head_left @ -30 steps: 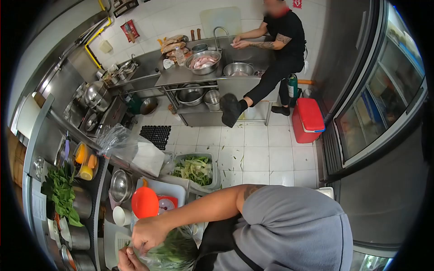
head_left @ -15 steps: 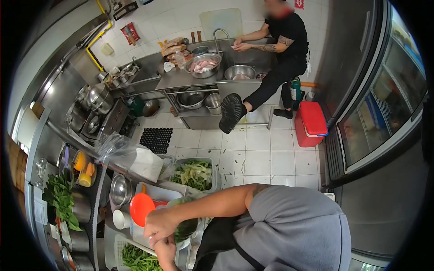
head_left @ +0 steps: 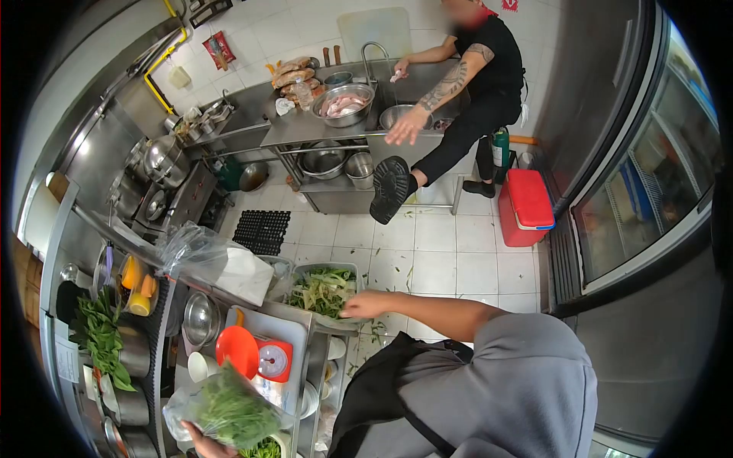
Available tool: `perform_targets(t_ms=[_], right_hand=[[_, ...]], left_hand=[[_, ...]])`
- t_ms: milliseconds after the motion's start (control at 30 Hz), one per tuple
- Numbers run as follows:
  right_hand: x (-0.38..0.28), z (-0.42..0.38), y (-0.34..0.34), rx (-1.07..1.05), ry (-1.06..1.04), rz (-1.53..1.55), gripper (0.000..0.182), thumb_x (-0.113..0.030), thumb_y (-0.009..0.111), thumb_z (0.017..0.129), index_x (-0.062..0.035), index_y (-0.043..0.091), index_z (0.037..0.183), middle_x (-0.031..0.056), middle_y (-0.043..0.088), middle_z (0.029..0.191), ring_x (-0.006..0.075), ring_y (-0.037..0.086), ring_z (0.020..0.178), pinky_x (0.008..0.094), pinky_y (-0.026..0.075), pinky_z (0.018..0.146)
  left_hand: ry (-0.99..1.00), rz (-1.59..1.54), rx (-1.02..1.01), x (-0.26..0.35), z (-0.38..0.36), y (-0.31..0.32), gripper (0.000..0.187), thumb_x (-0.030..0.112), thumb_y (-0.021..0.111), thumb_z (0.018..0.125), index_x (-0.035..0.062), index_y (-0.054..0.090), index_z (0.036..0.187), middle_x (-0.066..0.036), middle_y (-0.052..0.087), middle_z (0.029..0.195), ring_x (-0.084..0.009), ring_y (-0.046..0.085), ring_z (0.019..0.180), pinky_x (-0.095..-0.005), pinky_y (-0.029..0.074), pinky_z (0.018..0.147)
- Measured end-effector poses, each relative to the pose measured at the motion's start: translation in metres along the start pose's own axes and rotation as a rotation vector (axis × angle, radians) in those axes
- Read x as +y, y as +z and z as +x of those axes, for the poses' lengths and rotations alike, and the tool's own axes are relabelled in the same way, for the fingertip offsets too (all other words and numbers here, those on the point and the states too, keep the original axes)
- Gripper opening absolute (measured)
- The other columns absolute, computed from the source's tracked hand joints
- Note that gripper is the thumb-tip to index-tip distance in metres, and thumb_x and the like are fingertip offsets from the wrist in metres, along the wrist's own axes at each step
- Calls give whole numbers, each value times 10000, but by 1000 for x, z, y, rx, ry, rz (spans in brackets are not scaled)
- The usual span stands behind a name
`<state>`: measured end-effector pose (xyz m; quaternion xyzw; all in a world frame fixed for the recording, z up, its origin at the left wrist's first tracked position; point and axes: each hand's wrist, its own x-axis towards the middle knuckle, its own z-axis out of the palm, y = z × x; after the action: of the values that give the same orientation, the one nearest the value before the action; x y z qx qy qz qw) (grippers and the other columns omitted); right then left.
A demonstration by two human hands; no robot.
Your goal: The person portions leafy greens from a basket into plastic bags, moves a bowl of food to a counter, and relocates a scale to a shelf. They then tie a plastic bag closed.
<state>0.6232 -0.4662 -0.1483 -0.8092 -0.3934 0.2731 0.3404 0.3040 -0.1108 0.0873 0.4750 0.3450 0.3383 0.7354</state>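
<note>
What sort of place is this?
Probably a restaurant kitchen: there's a red scale with a dial, a metal bowl holding what looks like raw meat, and a plastic bag of greens in the person's left hand.

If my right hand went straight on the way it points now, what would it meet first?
Probably the leafy greens in the plastic bin; your right hand points across them, but depth is unclear, so it might pass above.
</note>
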Motion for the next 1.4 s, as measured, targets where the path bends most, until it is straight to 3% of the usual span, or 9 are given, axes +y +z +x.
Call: perform_targets(t_ms=[300, 367, 467, 567, 733, 967, 1033, 1133, 1400], right_hand=[[269, -121, 155, -179, 650, -153, 684, -592, 370, 953, 10, 694, 922, 223, 686, 955, 402, 648, 920, 501, 490, 844], [228, -156, 124, -283, 961, -49, 667, -593, 419, 922, 0, 700, 1043, 231, 677, 1057, 394, 639, 1020, 494, 471, 912], [203, -180, 104, -263, 1026, -16, 688, -601, 416, 921, 11, 694, 1070, 229, 680, 1051, 378, 641, 1026, 489, 471, 910], [238, -167, 120, -223, 997, -13, 740, -611, 374, 929, 29, 693, 738, 211, 672, 760, 333, 673, 837, 472, 502, 819], [244, -129, 117, -159, 771, -24, 701, -555, 358, 950, 7, 664, 664, 158, 639, 643, 343, 653, 715, 475, 509, 767], [222, -103, 122, 1, 572, -39, 674, -541, 405, 943, 36, 680, 731, 218, 669, 788, 382, 648, 834, 485, 488, 823], [257, -100, 139, -84, 600, 34, 662, -549, 433, 933, 40, 678, 759, 221, 669, 792, 390, 647, 816, 487, 482, 832], [270, -115, 147, -3, 662, 263, 596, -557, 503, 896, -5, 629, 710, 131, 589, 577, 267, 598, 513, 419, 490, 502], [252, -139, 127, -210, 926, 283, 515, -477, 504, 925, 2, 641, 1054, 154, 682, 892, 241, 637, 653, 414, 499, 581]], left_hand=[[-25, -408, 381, 3, 10, 11, 658, 448, 434, 998, -71, 392, 1400, -207, 475, 1399, -321, 509, 1239, -451, 384, 1073], [-22, -450, 432, 2, 11, 8, 656, 446, 430, 999, -71, 390, 1402, -207, 471, 1403, -323, 504, 1245, -456, 379, 1078], [-13, -486, 493, 0, 13, 11, 653, 443, 423, 1001, -70, 386, 1404, -206, 467, 1409, -327, 497, 1254, -464, 372, 1085], [-3, -498, 533, -3, 11, 17, 651, 439, 416, 1003, -69, 382, 1407, -206, 462, 1415, -331, 489, 1263, -472, 364, 1092], [-14, -575, 478, -10, 38, -7, 673, 466, 439, 999, -75, 391, 1396, -188, 454, 1431, -334, 479, 1261, -482, 379, 1080], [3, -585, 452, -23, 58, -2, 662, 440, 341, 1009, -42, 293, 1460, -222, 371, 1479, -386, 413, 1323, -552, 315, 1125], [-3, -473, 409, -39, 68, -10, 705, 482, 348, 977, -7, 276, 1480, -216, 353, 1495, -395, 367, 1356, -581, 290, 1130], [92, -369, 428, -67, 94, -27, 717, 483, 366, 973, 16, 241, 1502, -184, 285, 1545, -364, 331, 1389, -572, 181, 1159], [310, -640, 314, -76, 99, 21, 530, 418, 263, 1042, 11, 443, 1329, -202, 486, 1376, -408, 469, 1266, -601, 352, 1083]])
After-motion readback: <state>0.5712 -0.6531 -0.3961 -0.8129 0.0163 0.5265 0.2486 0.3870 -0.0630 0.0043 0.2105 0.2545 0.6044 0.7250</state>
